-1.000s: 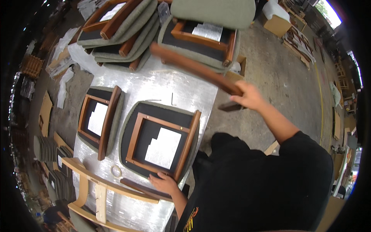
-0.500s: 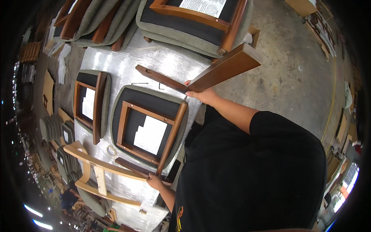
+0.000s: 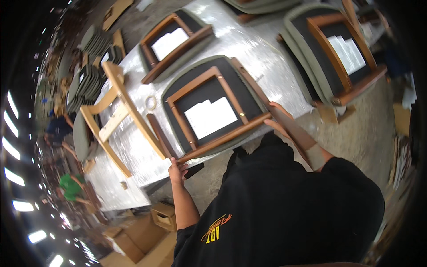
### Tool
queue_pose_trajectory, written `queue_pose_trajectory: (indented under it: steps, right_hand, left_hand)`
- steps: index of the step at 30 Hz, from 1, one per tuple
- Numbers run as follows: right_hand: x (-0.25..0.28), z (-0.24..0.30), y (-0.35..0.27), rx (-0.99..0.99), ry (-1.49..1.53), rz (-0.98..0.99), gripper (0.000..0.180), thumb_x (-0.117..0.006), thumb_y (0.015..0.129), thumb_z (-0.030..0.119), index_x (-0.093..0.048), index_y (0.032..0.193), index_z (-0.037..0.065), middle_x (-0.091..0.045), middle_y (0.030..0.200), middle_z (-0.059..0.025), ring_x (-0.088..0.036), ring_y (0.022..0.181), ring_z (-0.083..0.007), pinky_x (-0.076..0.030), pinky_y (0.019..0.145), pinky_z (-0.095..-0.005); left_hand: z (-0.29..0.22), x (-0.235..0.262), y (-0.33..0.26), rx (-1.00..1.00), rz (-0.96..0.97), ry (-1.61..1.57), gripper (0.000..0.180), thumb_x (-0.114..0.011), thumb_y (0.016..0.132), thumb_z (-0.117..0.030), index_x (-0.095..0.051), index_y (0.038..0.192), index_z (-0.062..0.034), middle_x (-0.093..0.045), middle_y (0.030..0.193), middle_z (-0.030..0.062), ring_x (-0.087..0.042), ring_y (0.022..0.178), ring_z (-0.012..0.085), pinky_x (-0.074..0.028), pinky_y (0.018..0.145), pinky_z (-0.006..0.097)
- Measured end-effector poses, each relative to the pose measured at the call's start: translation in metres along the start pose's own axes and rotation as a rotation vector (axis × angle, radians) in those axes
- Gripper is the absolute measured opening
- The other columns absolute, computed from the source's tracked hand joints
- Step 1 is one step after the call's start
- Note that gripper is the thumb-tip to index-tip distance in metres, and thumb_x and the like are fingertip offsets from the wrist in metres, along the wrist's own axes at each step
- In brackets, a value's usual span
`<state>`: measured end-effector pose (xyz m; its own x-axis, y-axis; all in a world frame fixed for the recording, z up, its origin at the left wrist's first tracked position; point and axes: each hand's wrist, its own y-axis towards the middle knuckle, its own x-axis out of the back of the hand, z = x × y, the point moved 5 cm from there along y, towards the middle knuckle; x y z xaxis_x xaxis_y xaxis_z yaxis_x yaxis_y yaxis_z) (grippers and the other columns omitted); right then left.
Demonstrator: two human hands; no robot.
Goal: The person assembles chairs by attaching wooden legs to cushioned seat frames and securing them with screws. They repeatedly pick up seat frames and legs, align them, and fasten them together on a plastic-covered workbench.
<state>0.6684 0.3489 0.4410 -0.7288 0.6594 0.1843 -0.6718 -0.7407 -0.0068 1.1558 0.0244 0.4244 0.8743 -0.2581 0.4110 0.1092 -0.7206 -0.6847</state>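
An upturned chair seat [image 3: 242, 95] lies before me, with grey-green upholstery, a black underside, a brown wooden frame and a white label [image 3: 210, 118]. My right hand [image 3: 279, 121] is closed round a brown wooden chair leg [image 3: 299, 133] at the seat's right corner; its wide end points back toward my right arm. At the left corner my left hand [image 3: 178, 171] grips the near end of another brown chair leg [image 3: 161, 135], beside the end of the seat's rounded front rail [image 3: 224, 139]. The left fingers are partly hidden.
A pale wooden frame [image 3: 133, 113] stands left of the seat, near a tape ring [image 3: 151, 103]. Another upturned seat [image 3: 175, 42] lies beyond, and stacked seats [image 3: 307, 58] are at right. Cardboard boxes [image 3: 138, 238] sit below; a person in green [image 3: 71, 187] is far left.
My view has turned. The right-hand chair leg has swung down from its raised, outward angle to lie along the seat's right side. My left hand stays at the left corner.
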Motion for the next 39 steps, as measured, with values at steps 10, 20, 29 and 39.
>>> queue_pose_trajectory:
  steps: [10,20,29,39]
  right_hand:
    - [0.001,-0.014,0.006,-0.131,-0.210,-0.085,0.051,-0.076,0.098,0.030,-0.059,0.137,0.001,-0.063,0.127,-0.0071,-0.058,0.120,-0.0173,-0.045,0.105,-0.0328]
    - [0.007,-0.033,-0.001,-0.389,-0.119,-0.153,0.062,-0.074,0.096,0.050,-0.059,0.145,0.016,-0.061,0.128,-0.0011,-0.058,0.112,-0.0157,-0.051,0.091,-0.0359]
    - [0.004,-0.034,0.001,-0.422,-0.095,-0.222,0.059,-0.076,0.093,0.053,-0.062,0.141,0.022,-0.063,0.133,-0.0022,-0.059,0.123,-0.0214,-0.051,0.098,-0.0434]
    - [0.001,-0.032,-0.002,-0.425,-0.068,-0.255,0.058,-0.077,0.093,0.050,-0.062,0.142,0.021,-0.063,0.135,-0.0036,-0.059,0.127,-0.0221,-0.051,0.100,-0.0428]
  left_hand:
    - [0.005,0.052,0.007,-0.260,-0.145,0.797,0.045,-0.079,0.085,-0.039,-0.064,0.114,-0.0068,-0.073,0.113,0.0227,-0.070,0.108,0.0424,-0.054,0.095,0.052]
    - [-0.066,0.224,-0.178,-0.798,-0.017,-0.198,0.041,-0.075,0.095,-0.007,-0.059,0.131,0.0022,-0.070,0.114,0.0081,-0.065,0.104,0.0168,-0.050,0.096,0.030]
    - [0.010,0.035,0.032,-0.689,0.095,-0.291,0.052,-0.068,0.090,0.008,-0.057,0.140,0.0005,-0.060,0.136,0.0118,-0.058,0.124,0.0205,-0.045,0.108,0.033]
    - [0.013,0.025,0.033,-0.684,0.099,-0.360,0.051,-0.067,0.089,0.009,-0.060,0.139,0.0007,-0.065,0.128,0.0117,-0.064,0.114,0.0195,-0.050,0.102,0.031]
